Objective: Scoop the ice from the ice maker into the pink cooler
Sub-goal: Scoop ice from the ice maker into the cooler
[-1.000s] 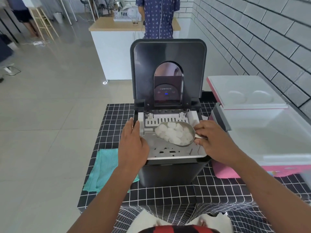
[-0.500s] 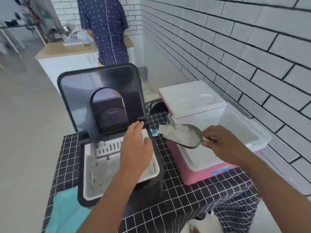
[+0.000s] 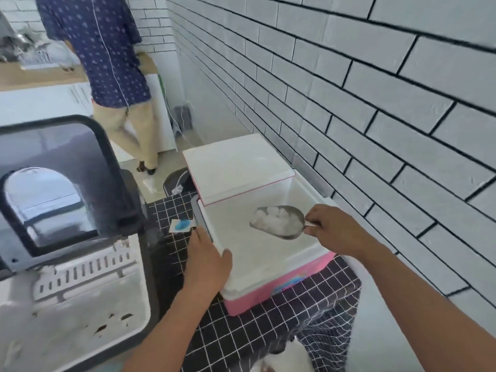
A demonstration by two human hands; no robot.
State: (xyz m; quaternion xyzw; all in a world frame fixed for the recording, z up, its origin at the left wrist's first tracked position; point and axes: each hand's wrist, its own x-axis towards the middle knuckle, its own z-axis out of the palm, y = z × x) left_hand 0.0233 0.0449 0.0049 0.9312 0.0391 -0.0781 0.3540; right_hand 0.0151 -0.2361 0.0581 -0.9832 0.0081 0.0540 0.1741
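Over pink cooler (image 3: 281,288): right hand (image 3: 335,232) holds ice-filled scoop (image 3: 279,222), bowl pointing left.

The scoop (image 3: 279,222) in my right hand (image 3: 334,230) is shiny grey metal, and the ice (image 3: 273,220) in it looks white and wet. The pink cooler (image 3: 271,260) is smooth plastic, white and matt inside. The ice maker (image 3: 72,267) has a glossy black plastic lid and a white plastic tray. The tablecloth (image 3: 257,326) is soft black cloth with thin white lines. The wall (image 3: 349,89) is smooth white brick.
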